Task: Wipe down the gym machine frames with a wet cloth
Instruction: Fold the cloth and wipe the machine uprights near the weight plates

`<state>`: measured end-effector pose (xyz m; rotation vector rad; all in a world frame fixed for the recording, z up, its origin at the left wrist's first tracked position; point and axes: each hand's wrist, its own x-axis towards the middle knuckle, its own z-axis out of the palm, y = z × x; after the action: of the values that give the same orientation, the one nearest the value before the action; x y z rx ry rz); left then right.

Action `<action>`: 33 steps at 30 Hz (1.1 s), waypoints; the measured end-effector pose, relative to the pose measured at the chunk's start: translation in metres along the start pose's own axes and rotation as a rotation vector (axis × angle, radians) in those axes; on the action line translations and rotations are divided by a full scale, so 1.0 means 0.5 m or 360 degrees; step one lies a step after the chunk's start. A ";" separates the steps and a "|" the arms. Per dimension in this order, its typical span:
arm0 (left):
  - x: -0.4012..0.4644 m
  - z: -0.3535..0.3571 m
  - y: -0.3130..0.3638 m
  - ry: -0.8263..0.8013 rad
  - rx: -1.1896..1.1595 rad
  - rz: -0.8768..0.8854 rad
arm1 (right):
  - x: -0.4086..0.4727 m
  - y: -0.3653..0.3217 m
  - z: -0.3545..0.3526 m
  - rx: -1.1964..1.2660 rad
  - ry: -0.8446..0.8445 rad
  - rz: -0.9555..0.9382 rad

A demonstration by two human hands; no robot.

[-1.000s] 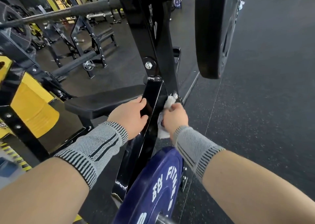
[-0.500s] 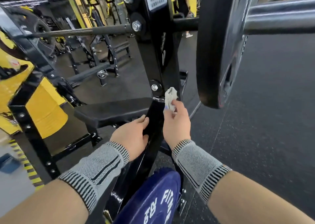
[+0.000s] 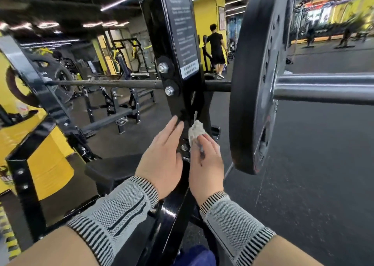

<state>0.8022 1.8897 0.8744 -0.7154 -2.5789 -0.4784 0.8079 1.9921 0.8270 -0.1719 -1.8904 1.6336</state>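
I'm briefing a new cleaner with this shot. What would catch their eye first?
Dead centre, the right hand pinches a crumpled white cloth against the black upright frame, the left hand flat beside it. At right hangs a big black weight plate on its barbell sleeve.

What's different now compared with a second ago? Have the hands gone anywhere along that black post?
Both hands have climbed the black upright. The right hand carried the white cloth from low on the post up past the lower bolt, toward the barbell. The left hand slid up too, and its fingers now lie straighter on the post's face. Unchanged: the right hand still grips the cloth, and the black weight plate stays on the bar.
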 end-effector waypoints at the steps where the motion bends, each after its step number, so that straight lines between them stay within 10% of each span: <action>1: 0.009 -0.011 0.005 0.0037 0.0006 0.0035 | 0.007 -0.014 0.009 0.0008 0.0017 -0.0063; 11: 0.073 -0.107 -0.004 0.0188 0.0476 0.0219 | 0.045 -0.086 0.004 -0.0112 -0.0058 -0.0032; 33: 0.154 -0.238 -0.033 0.0226 0.0305 0.0494 | 0.179 -0.405 0.025 0.0370 0.0130 -0.0361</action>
<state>0.7691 1.8565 1.0093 -0.9540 -2.2884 -0.1740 0.7896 1.9793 1.0477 0.0697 -1.5817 1.6467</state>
